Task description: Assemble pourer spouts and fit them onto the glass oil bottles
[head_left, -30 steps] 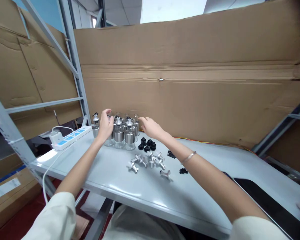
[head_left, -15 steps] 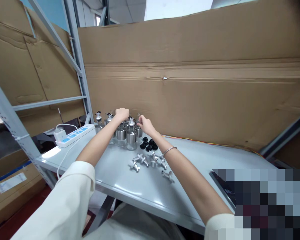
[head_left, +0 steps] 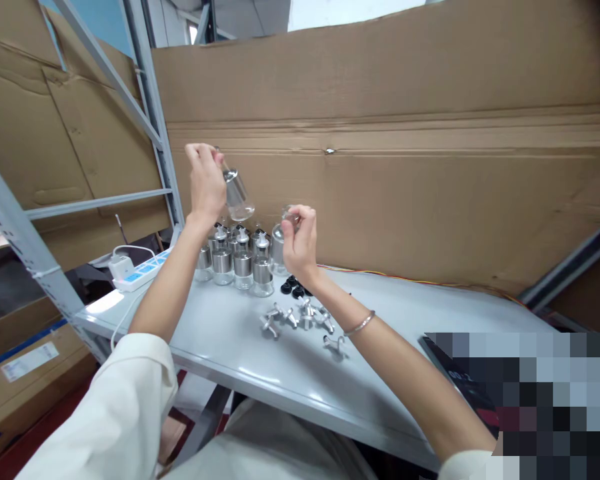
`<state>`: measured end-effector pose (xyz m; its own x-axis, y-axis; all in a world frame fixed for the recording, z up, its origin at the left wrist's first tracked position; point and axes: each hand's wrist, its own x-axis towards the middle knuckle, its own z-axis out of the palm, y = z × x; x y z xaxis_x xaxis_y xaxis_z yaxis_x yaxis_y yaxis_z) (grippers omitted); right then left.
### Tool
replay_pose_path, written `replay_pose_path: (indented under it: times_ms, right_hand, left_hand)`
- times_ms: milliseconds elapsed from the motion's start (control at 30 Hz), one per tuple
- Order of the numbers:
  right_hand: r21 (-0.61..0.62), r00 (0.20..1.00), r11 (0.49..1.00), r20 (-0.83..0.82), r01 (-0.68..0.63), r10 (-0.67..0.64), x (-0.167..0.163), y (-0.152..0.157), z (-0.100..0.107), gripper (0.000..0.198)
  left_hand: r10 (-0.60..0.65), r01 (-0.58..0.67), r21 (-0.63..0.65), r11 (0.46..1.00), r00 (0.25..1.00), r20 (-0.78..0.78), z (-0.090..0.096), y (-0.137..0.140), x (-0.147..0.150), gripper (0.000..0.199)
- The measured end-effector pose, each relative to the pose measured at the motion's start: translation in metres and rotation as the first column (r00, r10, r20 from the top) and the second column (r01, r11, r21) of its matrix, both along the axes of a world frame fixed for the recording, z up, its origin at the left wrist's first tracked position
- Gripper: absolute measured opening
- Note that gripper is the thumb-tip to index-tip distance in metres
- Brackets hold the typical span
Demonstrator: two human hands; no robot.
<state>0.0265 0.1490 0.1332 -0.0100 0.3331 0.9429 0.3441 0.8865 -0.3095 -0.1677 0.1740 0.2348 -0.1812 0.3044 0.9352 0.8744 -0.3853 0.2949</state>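
My left hand is closed around the neck of a glass bottle with a silver band, held tilted in the air above the other bottles. Lower and to the right, my right hand grips the neck of a second banded glass bottle; whether its base touches the table I cannot tell. Several bottles with silver pump tops stand upright in a cluster below my left hand. Black caps lie beside my right wrist, partly hidden by it. Silver pump heads are scattered nearer to me.
A grey metal table carries everything. A white power strip with a plugged-in adapter lies at its left end. Cardboard walls off the back, with thin wires along its foot. A dark flat device sits at the right, partly pixelated.
My left hand has risen up and left out of the cluster, bringing a bottle with it. My right hand has lifted slightly and now grips a bottle's neck.
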Motion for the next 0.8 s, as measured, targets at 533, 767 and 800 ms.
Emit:
replay_pose_path:
  times_ms: [533,767,800]
  right_hand:
    - [-0.302,0.947,0.951,0.282,-0.065,0.154,-0.023,0.028,-0.063,0.01]
    - [-0.344,0.94,0.938,0.305,-0.038,0.15,-0.02,0.042,-0.063,0.016]
    - [-0.351,0.939,0.936,0.31,-0.035,0.151,-0.019,0.043,-0.063,0.019]
  left_hand:
    - [-0.117,-0.014,-0.472,0.881,0.962,-0.248,-0.135,-0.027,0.008,0.012]
    - [-0.139,-0.037,-0.52,0.853,0.945,-0.296,-0.143,-0.012,0.009,0.017]
    - [-0.145,-0.042,-0.526,0.849,0.94,-0.31,-0.142,-0.011,0.009,0.018]
